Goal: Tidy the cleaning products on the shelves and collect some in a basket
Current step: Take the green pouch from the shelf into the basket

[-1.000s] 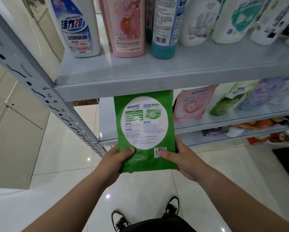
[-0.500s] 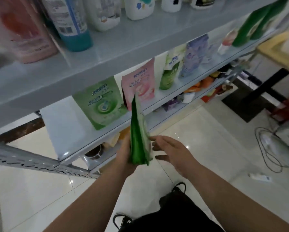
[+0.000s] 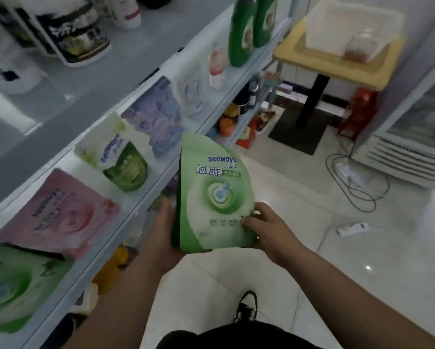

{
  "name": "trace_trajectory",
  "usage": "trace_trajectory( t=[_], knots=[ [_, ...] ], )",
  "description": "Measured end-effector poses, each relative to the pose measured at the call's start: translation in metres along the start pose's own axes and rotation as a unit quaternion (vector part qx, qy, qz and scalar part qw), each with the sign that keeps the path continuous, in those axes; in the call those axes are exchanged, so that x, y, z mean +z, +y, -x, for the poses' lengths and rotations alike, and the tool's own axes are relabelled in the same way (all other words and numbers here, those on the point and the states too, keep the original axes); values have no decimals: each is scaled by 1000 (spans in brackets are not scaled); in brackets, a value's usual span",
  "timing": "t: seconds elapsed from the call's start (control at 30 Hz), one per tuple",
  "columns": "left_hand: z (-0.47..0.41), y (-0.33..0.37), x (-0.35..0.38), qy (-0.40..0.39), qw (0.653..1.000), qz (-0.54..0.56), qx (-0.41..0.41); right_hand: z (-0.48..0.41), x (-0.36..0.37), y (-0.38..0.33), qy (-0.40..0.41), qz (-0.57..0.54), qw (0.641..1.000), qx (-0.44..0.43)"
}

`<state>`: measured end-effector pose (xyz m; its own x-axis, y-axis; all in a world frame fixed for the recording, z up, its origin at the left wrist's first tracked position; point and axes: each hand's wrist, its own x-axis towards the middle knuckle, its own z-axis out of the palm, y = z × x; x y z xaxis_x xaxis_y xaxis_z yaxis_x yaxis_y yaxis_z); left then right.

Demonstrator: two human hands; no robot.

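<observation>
A green "seaways" pouch (image 3: 211, 192) stands upright in front of the shelves, its printed front facing me. My left hand (image 3: 161, 238) grips its lower left edge from behind, thumb up along the side. My right hand (image 3: 264, 227) pinches its lower right edge with fingers curled over the front. On the middle shelf (image 3: 151, 195) to the left stand a pink pouch (image 3: 57, 215), a white-green pouch (image 3: 118, 162), a lilac pouch (image 3: 158, 119) and another green pouch (image 3: 12, 290) at the near left.
The upper shelf (image 3: 125, 59) carries white bottles and two tall green bottles (image 3: 251, 23). A yellow table (image 3: 337, 64) with a translucent box stands ahead. A cooler (image 3: 413, 137), a loose cable (image 3: 357, 187) and a power strip (image 3: 352, 229) lie on the tiled floor at right.
The pouch has turned from back label, through edge-on, to front facing me. My right hand let go and has taken hold of its right edge again. My view swung right along the shelves.
</observation>
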<state>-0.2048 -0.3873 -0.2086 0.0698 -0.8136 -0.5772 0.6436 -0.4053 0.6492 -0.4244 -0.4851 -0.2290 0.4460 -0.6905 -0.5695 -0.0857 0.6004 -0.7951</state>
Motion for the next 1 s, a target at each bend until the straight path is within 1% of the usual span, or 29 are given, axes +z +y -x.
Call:
trace_trajectory(
  t=[0.07,0.13,0.2,0.37,0.5,0.6,0.73,0.83,1.0],
  knots=[
    [-30,9,26,41,995,-87,36,-11,-31,-21,18,4,999,-30],
    [-61,17,49,56,986,-138,69,-23,-56,-41,37,12,998,-51],
    [-91,25,70,41,985,-153,74,-37,-78,-57,59,14,996,-60],
    [-174,50,110,4,984,-172,54,-84,-119,-94,112,7,992,-62],
    [-257,81,147,-30,981,-188,44,-134,-154,-140,163,5,984,-68],
    [-323,108,181,-40,978,-199,47,-172,-183,-178,207,-3,975,-75],
    [-400,149,229,-80,968,-233,39,-215,-215,-228,269,-26,959,-82],
    [-454,177,267,-106,953,-282,26,-246,-239,-259,305,-44,948,-84],
    [-535,191,323,-125,941,-314,1,-290,-290,-295,346,-79,932,-78]
  ],
)
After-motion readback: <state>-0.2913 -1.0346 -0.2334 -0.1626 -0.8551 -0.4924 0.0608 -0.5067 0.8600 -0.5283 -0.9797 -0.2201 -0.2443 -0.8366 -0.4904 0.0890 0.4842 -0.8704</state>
